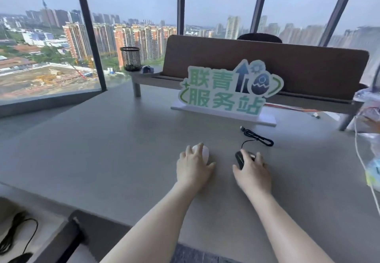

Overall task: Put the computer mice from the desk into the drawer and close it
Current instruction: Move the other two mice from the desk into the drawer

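Note:
A white mouse [204, 153] lies on the grey desk [102, 149], and my left hand [194, 168] rests on top of it with fingers curled around it. Just to the right, my right hand [251, 173] covers a black wired mouse [240, 159]. Its bundled black cable [258, 137] stretches away toward the back of the desk. At the bottom left an open drawer [51, 219] shows another black mouse [21, 257] with a looped cable [14, 234] inside.
A white and green sign [228, 90] stands behind the mice on a white base. A raised shelf [156, 77] with a brown divider panel carries a mesh pen cup [130, 58]. Plastic bags and a white cord [362, 160] crowd the right edge. Large windows surround the desk.

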`<action>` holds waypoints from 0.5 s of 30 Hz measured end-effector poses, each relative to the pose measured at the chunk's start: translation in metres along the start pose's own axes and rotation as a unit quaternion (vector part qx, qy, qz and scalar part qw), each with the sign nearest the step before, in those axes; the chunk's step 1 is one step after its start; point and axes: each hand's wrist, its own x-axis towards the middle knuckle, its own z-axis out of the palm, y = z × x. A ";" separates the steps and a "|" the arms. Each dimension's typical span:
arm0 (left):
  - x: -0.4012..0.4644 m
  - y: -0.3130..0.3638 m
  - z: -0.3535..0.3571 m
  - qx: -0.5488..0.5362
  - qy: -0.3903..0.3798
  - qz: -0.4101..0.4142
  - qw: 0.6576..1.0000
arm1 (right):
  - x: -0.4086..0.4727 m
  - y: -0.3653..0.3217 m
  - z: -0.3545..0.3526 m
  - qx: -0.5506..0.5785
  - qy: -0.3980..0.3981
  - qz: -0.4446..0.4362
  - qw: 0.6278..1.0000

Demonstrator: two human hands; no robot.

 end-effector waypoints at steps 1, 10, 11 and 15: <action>0.005 0.003 0.005 0.028 0.008 -0.002 1.000 | 0.003 0.004 0.002 0.012 0.014 -0.008 1.000; 0.004 -0.018 -0.031 -0.084 0.136 -0.025 0.987 | -0.011 -0.041 -0.019 0.192 0.084 -0.145 0.967; 0.000 -0.026 -0.046 -0.101 0.161 -0.029 0.981 | -0.019 -0.057 -0.025 0.213 0.089 -0.168 0.958; -0.034 -0.077 -0.118 -0.145 0.259 -0.042 0.954 | -0.062 -0.130 -0.049 0.316 0.076 -0.255 0.911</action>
